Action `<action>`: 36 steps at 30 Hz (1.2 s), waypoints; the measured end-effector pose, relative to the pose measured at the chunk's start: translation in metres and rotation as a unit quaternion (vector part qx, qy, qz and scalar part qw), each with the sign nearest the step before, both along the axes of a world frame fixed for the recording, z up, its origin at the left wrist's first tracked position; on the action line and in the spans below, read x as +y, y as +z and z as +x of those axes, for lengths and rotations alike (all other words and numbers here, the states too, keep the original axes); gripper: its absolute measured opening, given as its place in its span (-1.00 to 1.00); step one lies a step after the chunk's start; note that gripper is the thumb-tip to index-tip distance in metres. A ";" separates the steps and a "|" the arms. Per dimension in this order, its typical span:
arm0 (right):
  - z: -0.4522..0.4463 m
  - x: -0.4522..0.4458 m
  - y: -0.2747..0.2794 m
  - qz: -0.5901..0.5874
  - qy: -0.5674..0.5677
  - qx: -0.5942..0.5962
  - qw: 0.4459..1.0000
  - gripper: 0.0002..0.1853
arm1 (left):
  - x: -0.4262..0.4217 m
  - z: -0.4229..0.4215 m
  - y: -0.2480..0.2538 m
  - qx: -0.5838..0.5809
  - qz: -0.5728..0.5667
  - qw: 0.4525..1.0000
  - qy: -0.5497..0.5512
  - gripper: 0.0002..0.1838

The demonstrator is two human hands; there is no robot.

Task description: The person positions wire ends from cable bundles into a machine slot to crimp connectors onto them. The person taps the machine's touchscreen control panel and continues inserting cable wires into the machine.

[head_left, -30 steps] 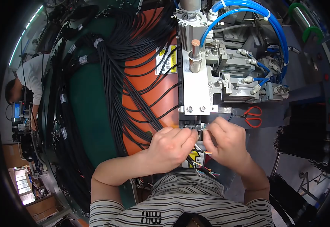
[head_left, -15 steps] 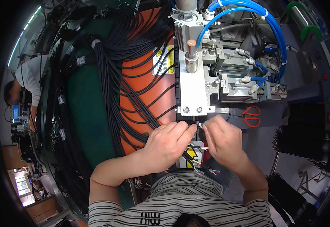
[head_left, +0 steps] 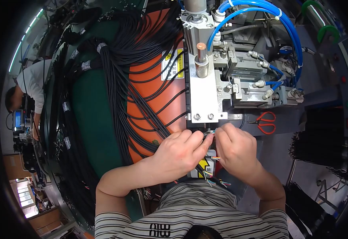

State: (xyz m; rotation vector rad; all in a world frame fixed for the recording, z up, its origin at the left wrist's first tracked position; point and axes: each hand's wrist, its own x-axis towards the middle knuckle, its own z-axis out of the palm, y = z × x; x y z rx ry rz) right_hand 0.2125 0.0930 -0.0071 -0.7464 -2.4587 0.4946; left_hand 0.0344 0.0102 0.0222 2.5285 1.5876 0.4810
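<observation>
My left hand (head_left: 182, 153) is closed, thumb and forefinger pinching the end of a black cable near the machine's front edge. Just right of it, my right hand (head_left: 236, 148) pinches the thin coloured wires (head_left: 210, 132) that come out of that cable end. The fingertips of both hands nearly meet, so most of the wires are hidden. Directly beyond the hands stands the metal press head (head_left: 204, 95) of a pneumatic machine. Below the hands, several stripped cable ends (head_left: 210, 175) with coloured wires lie over a yellow label.
Bundled black cables (head_left: 114, 79) spread across an orange surface (head_left: 154, 95) at left. Red-handled scissors (head_left: 266, 122) lie to the right of the press. Blue air hoses (head_left: 289, 32) arch over the machine. Another person (head_left: 30, 85) works at far left.
My left hand has shifted slightly right, its thumb tip now further over the wires. My right hand stays nearly in place, still pinching.
</observation>
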 end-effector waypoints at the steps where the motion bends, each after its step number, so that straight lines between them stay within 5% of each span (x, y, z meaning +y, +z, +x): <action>1: 0.000 0.001 0.003 -0.006 0.007 -0.019 1.000 -0.94 | 0.000 0.002 0.002 0.026 0.005 1.000 -0.005 -0.54; 16: 0.002 0.006 0.004 -0.008 0.016 -0.036 0.999 -0.94 | 0.008 0.004 0.006 0.058 -0.009 0.998 -0.029 -0.60; 24: 0.000 0.004 -0.002 -0.046 -0.015 0.062 0.997 -0.91 | 0.010 0.003 0.006 0.045 -0.005 0.999 -0.026 -0.62; 32: 0.001 0.013 0.003 -0.059 0.015 -0.037 0.997 -0.93 | 0.011 0.007 0.010 0.080 -0.020 0.996 -0.026 -0.61; 35: 0.002 0.015 -0.007 -0.283 0.001 0.083 0.956 -0.90 | 0.011 0.006 0.010 0.086 -0.018 0.996 -0.024 -0.61; 36: 0.001 0.016 -0.009 -0.276 -0.001 0.085 0.957 -0.90 | 0.010 0.001 0.007 0.048 -0.013 0.999 -0.014 -0.61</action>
